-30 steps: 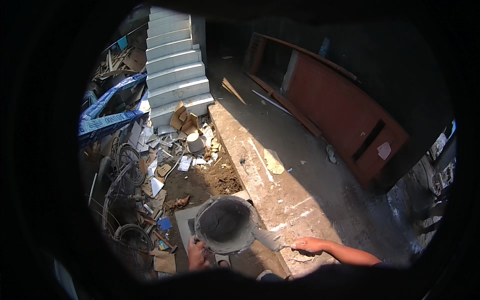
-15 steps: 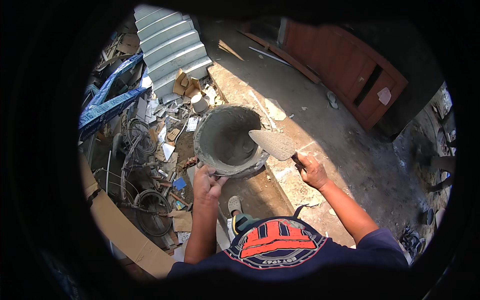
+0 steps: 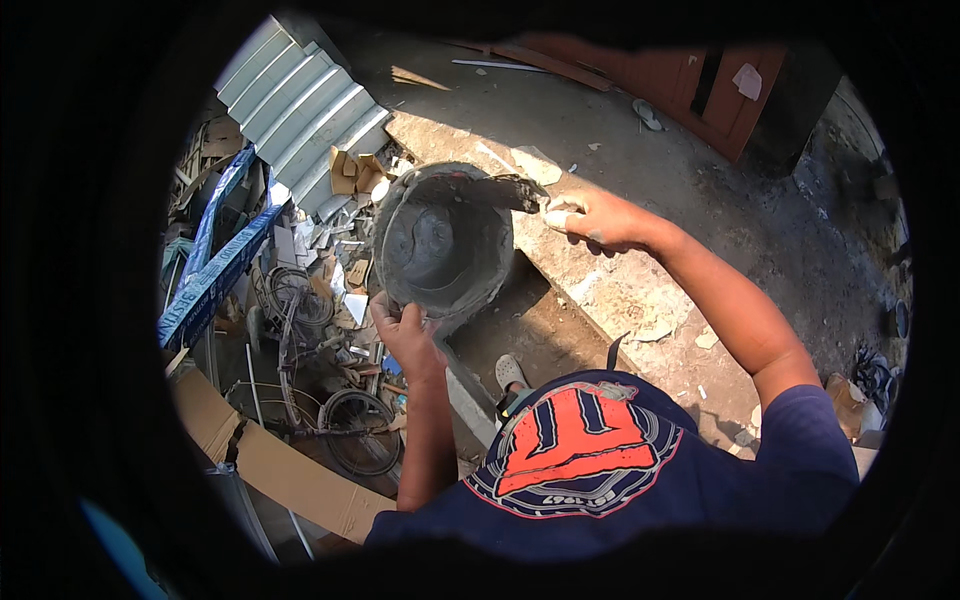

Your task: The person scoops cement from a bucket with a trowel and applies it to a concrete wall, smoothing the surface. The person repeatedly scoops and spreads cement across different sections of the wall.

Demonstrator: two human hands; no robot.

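Observation:
A grey, cement-crusted bucket (image 3: 485,262) stands tilted at the middle, with a little wet grey mortar (image 3: 428,235) low inside it. My left hand (image 3: 408,338) is closed on the bucket's near rim, thumb over the edge. In my right hand (image 3: 598,218) is the handle of a pointing trowel (image 3: 508,191). Its blade, dark and turned nearly edge-on, reaches over the far right part of the rim into the mouth of the bucket. Part of the handle is hidden by my fingers.
Rubble and broken boards (image 3: 352,275) lie left of the bucket, with a bicycle (image 3: 362,432) and cardboard (image 3: 300,480) nearer me. Corrugated sheets (image 3: 305,115) stand far left. A raised concrete ledge (image 3: 600,270) runs along the right; a reddish door panel (image 3: 640,85) lies beyond.
My right hand has moved up and away from me, turning the trowel from flat to nearly edge-on at the bucket's far rim. The bucket is tipped differently; my left hand keeps hold. The view has shifted.

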